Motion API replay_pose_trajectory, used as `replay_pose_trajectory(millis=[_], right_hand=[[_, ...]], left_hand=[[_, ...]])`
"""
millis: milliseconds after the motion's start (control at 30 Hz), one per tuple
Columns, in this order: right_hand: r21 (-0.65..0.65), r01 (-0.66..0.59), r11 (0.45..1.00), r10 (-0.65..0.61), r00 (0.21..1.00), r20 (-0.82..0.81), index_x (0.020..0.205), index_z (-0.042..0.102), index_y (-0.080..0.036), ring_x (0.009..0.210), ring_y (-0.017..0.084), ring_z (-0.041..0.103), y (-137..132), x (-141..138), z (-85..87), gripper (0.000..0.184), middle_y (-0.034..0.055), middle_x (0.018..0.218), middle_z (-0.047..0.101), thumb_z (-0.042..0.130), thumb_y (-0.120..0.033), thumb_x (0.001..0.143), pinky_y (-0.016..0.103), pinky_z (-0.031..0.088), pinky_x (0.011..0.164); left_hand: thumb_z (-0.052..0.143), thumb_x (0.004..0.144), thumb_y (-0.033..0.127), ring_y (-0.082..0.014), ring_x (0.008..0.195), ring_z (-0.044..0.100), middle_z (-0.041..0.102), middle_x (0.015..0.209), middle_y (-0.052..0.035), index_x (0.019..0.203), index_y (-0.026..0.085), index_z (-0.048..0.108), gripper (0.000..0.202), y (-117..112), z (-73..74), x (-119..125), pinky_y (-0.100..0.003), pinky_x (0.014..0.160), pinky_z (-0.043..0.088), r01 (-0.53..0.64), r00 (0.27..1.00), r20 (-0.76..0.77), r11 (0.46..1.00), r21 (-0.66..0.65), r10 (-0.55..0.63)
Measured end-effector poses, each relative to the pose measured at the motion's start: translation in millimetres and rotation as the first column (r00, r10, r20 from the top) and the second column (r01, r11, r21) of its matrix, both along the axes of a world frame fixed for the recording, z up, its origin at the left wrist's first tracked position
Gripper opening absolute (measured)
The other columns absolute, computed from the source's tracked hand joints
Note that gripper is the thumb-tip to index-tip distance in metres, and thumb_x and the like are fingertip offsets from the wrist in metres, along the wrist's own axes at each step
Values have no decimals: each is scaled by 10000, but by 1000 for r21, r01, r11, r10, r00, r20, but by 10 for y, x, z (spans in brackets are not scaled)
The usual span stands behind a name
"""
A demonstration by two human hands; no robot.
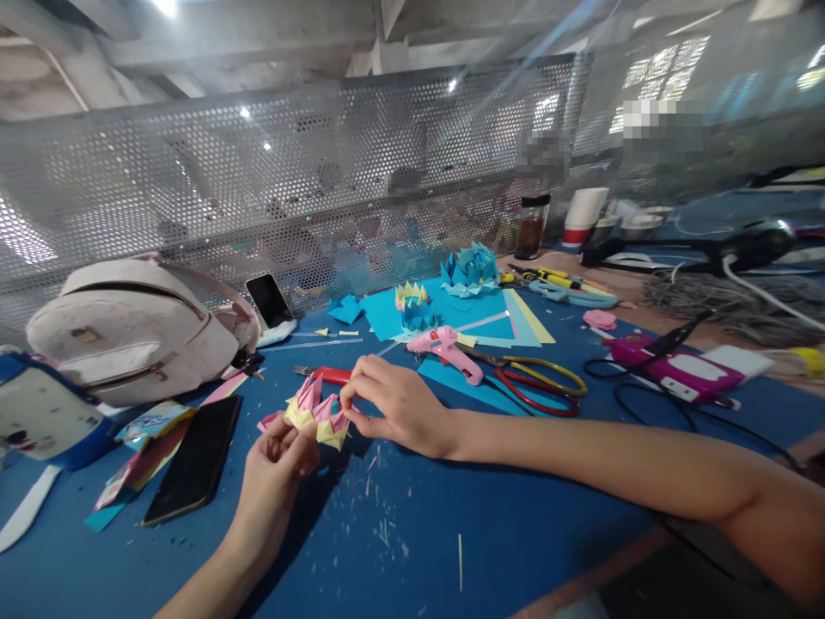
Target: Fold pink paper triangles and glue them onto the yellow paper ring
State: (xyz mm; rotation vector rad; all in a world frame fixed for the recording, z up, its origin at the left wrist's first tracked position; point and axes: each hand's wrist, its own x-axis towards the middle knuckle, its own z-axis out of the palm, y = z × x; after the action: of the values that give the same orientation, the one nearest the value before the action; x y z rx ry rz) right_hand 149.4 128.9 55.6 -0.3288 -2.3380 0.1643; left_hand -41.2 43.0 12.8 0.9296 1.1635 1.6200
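Both hands hold a small folded paper piece (315, 411) of pink and yellow points, just above the blue table (400, 533). My left hand (278, 460) pinches its lower left side from beneath, fingers closed on it. My right hand (393, 404) grips its right end with fingers curled. A pink glue gun (444, 348) lies just beyond my right hand, and red and yellow scissors (538, 383) lie to its right.
A black phone (197, 456) and paper scraps lie at the left, by a pale backpack (129, 327). Blue paper sheets (464, 314) and folded blue paper flowers (469, 271) sit farther back. A pink device (676, 368) with black cables lies at the right. A perforated metal screen (290, 172) bounds the back.
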Motion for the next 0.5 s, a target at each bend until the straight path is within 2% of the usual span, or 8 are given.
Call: replay_pose_trajectory(millis=[133, 300, 367, 500], right_hand=[[-194, -187, 963, 161, 977, -141, 934, 522, -192, 945, 154, 550, -5, 7, 29, 35, 45, 1000, 616, 524, -178, 965, 311, 477, 859], [-369, -380, 848, 352, 925, -142, 897, 503, -191, 892, 126, 611, -61, 22, 2, 89, 45, 970, 666, 533, -119, 940, 266, 498, 769], [-398, -394, 828, 372, 918, -136, 865, 524, -185, 872, 122, 620, -81, 26, 9, 106, 39, 933, 674, 563, -112, 932, 263, 502, 775], [-466, -344, 815, 282, 938, -199, 872, 606, -181, 800, 120, 609, -73, 8, 62, 120, 5, 850, 678, 722, -154, 859, 258, 499, 749]], left_hand=[[873, 680, 391, -34, 459, 347, 490, 586, 74, 847, 140, 654, 372, 11, 4, -42, -165, 450, 303, 5, 1000, -2, 1000, 2, -5], [872, 677, 397, -36, 465, 350, 460, 569, 85, 820, 144, 646, 368, 9, 2, -45, -159, 458, 303, -9, 1000, 1, 1000, 13, 9], [872, 673, 399, -38, 466, 347, 452, 565, 88, 801, 151, 634, 367, 9, 7, -35, -159, 456, 300, -16, 1000, 3, 1000, 15, 16], [879, 648, 401, -37, 457, 336, 448, 552, 94, 791, 154, 633, 377, 19, 31, -25, -162, 453, 307, -31, 1000, 4, 999, 9, 31]])
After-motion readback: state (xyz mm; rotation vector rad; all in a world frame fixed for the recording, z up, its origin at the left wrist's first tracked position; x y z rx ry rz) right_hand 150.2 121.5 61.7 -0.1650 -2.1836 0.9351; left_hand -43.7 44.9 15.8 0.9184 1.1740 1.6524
